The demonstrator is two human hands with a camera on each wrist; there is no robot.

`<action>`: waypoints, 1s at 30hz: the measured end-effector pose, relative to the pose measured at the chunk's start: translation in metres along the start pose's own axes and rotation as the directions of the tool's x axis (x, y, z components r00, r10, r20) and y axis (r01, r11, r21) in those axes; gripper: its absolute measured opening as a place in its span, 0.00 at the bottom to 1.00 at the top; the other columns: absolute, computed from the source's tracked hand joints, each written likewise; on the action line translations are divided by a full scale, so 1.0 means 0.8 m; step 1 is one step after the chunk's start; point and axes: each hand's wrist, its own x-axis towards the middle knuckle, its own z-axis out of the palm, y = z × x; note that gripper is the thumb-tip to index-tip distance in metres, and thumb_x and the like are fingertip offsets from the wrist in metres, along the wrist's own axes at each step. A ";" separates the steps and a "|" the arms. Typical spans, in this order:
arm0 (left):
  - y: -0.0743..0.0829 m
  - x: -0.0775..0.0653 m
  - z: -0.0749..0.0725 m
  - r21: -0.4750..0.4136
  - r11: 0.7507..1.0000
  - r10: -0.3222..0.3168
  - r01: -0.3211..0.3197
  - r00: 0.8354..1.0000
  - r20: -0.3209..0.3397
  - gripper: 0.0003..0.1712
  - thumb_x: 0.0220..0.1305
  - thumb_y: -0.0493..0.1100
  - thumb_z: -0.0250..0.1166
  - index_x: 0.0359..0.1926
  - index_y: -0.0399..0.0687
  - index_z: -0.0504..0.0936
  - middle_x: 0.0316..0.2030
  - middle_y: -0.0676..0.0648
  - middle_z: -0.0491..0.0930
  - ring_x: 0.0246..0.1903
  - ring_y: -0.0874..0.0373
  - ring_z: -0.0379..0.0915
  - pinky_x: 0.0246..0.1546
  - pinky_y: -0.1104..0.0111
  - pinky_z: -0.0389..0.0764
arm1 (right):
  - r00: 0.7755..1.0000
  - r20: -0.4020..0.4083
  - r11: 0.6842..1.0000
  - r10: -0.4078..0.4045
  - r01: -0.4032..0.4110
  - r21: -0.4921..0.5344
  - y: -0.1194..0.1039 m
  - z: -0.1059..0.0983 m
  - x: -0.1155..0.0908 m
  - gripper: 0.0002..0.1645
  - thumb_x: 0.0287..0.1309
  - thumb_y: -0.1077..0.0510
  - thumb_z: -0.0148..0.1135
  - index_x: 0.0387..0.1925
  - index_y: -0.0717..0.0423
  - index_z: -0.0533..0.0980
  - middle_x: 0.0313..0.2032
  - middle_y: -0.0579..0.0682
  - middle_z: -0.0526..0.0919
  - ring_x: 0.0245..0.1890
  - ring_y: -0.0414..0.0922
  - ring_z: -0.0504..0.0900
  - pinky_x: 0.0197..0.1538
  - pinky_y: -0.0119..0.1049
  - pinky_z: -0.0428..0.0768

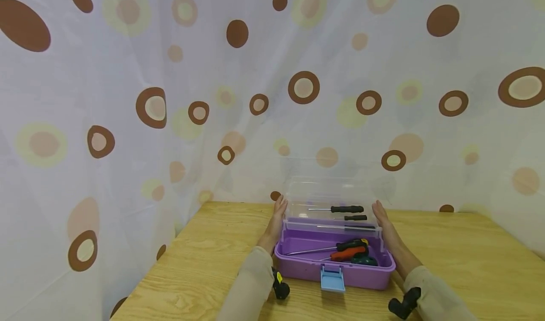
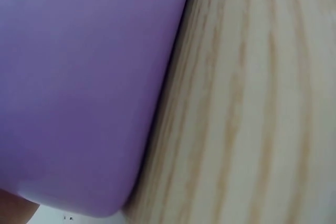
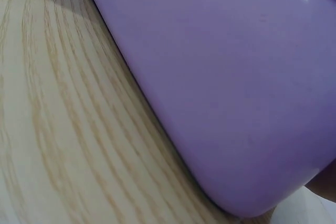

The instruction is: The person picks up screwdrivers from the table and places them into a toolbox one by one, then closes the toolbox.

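A purple toolbox (image 1: 304, 270) with a light blue latch (image 1: 332, 279) sits on the table, its clear lid (image 1: 328, 188) raised at the back. My left hand (image 1: 276, 222) lies along the box's left side, fingers extended upward beside the lid. On the right side, my right hand (image 1: 388, 228) is placed likewise. Inside the purple base lie a black-handled screwdriver (image 1: 351, 245), a red-handled screwdriver (image 1: 348, 253) and a dark green handle (image 1: 364, 260). More black-handled screwdrivers (image 1: 347, 209) show in the clear part behind. Both wrist views show mostly the purple side wall (image 2: 84, 87).
The wooden table (image 1: 204, 259) extends left and right of the box. A white curtain (image 1: 255, 51) with brown and yellow dots hangs behind the table and along its left. Black wrist devices (image 1: 404, 303) are strapped at both sleeves.
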 end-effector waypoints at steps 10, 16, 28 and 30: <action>-0.001 0.001 0.001 0.026 0.999 0.027 -0.027 1.000 0.005 0.41 0.84 0.56 0.37 0.81 0.36 0.38 0.80 0.33 0.37 0.78 0.36 0.33 0.76 0.47 0.39 | 1.000 -0.012 0.999 -0.001 0.000 -0.034 0.000 -0.002 -0.003 0.50 0.76 0.32 0.31 0.79 0.42 0.18 0.79 0.54 0.16 0.77 0.66 0.24 0.70 0.71 0.26; 0.001 0.000 0.000 0.038 0.999 0.020 -0.019 1.000 -0.015 0.42 0.83 0.60 0.39 0.82 0.41 0.41 0.81 0.36 0.39 0.78 0.37 0.35 0.75 0.45 0.39 | 0.999 -0.019 0.998 -0.036 0.035 -0.047 0.000 -0.001 -0.005 0.49 0.76 0.31 0.31 0.79 0.39 0.19 0.79 0.52 0.17 0.77 0.61 0.20 0.68 0.74 0.25; 0.003 -0.005 -0.001 0.052 0.998 0.025 -0.023 0.999 -0.036 0.42 0.82 0.62 0.42 0.82 0.42 0.44 0.81 0.35 0.41 0.78 0.36 0.36 0.74 0.40 0.39 | 0.996 -0.044 0.996 -0.080 0.079 -0.029 0.000 0.000 -0.007 0.49 0.76 0.32 0.32 0.80 0.42 0.20 0.79 0.52 0.17 0.77 0.58 0.19 0.68 0.74 0.26; 0.002 -0.004 -0.001 0.053 0.998 0.035 -0.032 0.999 -0.040 0.42 0.82 0.61 0.42 0.82 0.40 0.45 0.80 0.33 0.42 0.78 0.35 0.38 0.74 0.41 0.40 | 0.994 -0.043 0.995 -0.096 0.094 -0.040 0.000 0.000 -0.007 0.49 0.77 0.33 0.32 0.80 0.43 0.21 0.79 0.53 0.17 0.77 0.59 0.20 0.68 0.75 0.26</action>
